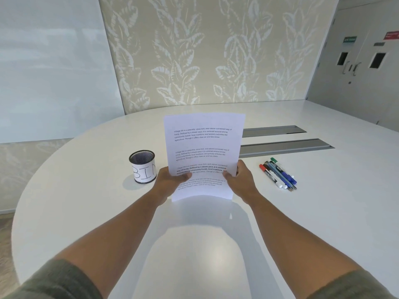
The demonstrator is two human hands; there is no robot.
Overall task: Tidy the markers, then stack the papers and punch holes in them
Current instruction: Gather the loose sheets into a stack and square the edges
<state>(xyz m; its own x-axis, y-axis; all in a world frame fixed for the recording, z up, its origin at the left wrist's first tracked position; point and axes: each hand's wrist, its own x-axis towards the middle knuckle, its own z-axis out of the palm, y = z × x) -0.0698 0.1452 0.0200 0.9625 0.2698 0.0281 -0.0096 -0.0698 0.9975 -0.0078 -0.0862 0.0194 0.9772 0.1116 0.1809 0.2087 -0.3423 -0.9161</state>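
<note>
Seemingly midway: left hand (172, 178) and right hand (239, 178) gripped upright white printed papers (204, 147) over the white tabletop (86, 201); coloured markers (278, 173) lay at three o'clock, outside the black mesh cup (142, 166); punching remained.

both arms stretched forward, left hand (172, 179) and right hand (239, 176) level, thumbs on top, each pinching papers (204, 147)
</note>
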